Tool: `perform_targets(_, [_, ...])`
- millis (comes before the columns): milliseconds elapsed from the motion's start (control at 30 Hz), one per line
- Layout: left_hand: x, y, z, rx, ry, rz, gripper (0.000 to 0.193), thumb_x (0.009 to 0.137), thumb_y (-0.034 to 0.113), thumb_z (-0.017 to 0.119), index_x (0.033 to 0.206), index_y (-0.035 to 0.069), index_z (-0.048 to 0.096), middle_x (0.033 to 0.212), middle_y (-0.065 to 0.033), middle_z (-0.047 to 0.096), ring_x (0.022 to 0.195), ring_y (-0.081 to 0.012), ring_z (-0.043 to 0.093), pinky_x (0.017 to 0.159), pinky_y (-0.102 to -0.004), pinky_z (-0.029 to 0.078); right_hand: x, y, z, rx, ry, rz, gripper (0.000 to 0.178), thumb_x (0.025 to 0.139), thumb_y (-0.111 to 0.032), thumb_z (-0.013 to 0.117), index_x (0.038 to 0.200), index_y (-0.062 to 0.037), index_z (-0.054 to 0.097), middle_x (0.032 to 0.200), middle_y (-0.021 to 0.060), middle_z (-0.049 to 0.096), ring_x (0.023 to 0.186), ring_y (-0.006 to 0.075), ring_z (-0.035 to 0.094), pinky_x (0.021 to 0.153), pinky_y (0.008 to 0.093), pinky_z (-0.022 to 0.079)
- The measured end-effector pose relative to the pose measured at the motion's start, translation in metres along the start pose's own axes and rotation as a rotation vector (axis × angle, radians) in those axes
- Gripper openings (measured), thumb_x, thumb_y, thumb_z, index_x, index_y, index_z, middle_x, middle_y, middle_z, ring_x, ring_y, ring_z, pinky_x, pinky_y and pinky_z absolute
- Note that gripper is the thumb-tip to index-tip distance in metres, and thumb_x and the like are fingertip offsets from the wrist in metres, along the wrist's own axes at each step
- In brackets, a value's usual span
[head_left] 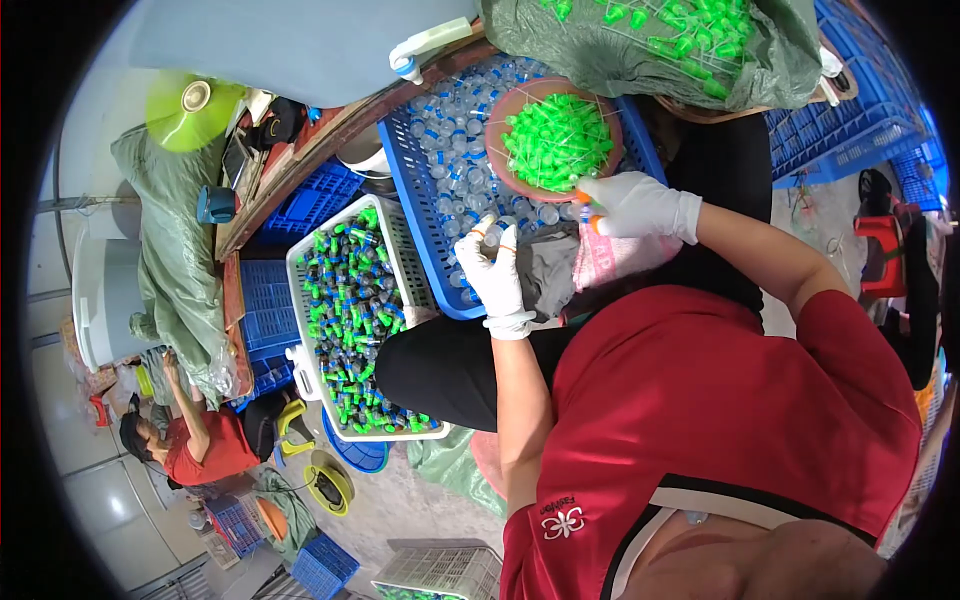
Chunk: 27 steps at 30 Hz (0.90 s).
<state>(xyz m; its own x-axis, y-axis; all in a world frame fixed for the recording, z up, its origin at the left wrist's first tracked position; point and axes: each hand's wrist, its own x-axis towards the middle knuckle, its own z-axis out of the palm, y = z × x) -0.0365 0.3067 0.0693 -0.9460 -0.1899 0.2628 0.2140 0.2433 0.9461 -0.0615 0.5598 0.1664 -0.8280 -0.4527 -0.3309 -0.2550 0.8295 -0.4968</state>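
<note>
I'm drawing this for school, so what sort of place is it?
Probably a small workshop or factory. There's a pink bowl full of green pieces, a blue basket of clear pieces, and a white basket full of dark-and-green ones.

We see clear, blue-banded bottles (455,150) jumbled inside the blue basket (408,205), bright-green, thin-stemmed caps (555,140) heaped in a pink bowl (494,150) at the basket's far right.

There was the left hand (494,282), fingers right at the clear bottles (455,150), the right hand (635,208) just beside the bowl (496,150) of green caps (560,140)!
</note>
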Motion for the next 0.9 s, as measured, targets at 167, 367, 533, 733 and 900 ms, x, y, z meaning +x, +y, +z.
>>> perform_targets(167, [0.009,-0.005,-0.004,-0.250,0.048,-0.060,0.038,0.091,0.005,0.069,0.125,0.006,0.052,0.111,-0.0039,0.056,0.095,-0.0121,0.054,0.085,-0.0272,0.047,0.037,-0.014,0.016,0.234,0.167,-0.244,0.044,0.081,-0.013,0.061,0.119,0.0039,0.049,0.093,0.0286,0.065,0.089,0.0455,0.064,0.078,0.0493,0.049])
perform_targets(367, [0.041,0.018,-0.001,-0.320,0.134,-0.215,0.030,0.095,0.006,0.063,0.123,0.008,0.052,0.106,-0.0023,0.058,0.088,-0.0095,0.053,0.079,-0.0250,0.047,0.065,0.002,0.001,0.331,0.347,-0.203,0.028,0.089,-0.014,0.062,0.112,-0.0010,0.052,0.092,0.0216,0.060,0.085,0.0389,0.062,0.077,0.0441,0.047])
perform_targets(533, [0.098,0.029,0.011,-0.299,0.032,-0.147,0.037,0.097,0.005,0.058,0.133,0.008,0.049,0.110,-0.0022,0.057,0.084,-0.0083,0.051,0.078,-0.0240,0.046,0.084,-0.015,-0.056,0.295,0.555,-0.492,0.025,0.089,-0.011,0.065,0.110,-0.0017,0.055,0.088,0.0150,0.060,0.079,0.0295,0.062,0.073,0.0390,0.048])
perform_targets(733, [0.166,0.031,0.039,-0.313,-0.071,-0.069,0.044,0.096,-0.002,0.054,0.138,0.007,0.048,0.125,-0.0075,0.054,0.096,-0.0125,0.056,0.087,-0.0266,0.048,0.096,-0.036,-0.094,0.334,0.767,-0.386,0.029,0.086,-0.008,0.068,0.114,-0.0046,0.058,0.092,0.0127,0.065,0.082,0.0289,0.066,0.071,0.0364,0.052])
perform_targets(900, [0.183,0.046,0.052,-0.547,-0.116,-0.118,0.044,0.097,0.000,0.058,0.138,0.006,0.045,0.124,-0.0071,0.056,0.104,-0.0133,0.057,0.086,-0.0290,0.050,0.114,-0.041,-0.106,0.196,1.031,-0.467,0.040,0.084,0.001,0.069,0.122,-0.0048,0.058,0.106,0.0115,0.070,0.082,0.0236,0.070,0.071,0.0315,0.054])
